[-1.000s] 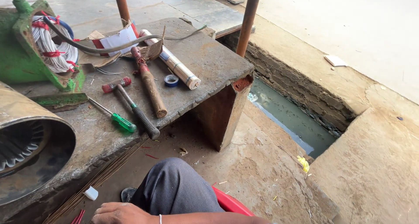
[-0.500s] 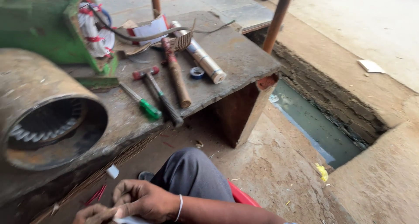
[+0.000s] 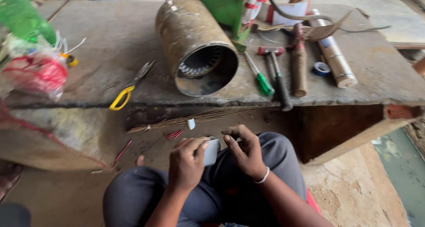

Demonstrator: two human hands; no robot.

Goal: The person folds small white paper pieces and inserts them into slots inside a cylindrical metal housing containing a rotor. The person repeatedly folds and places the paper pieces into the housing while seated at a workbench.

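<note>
Soft even daylight; left edge motion-blurred, centre sharp, shadows faint.
</note>
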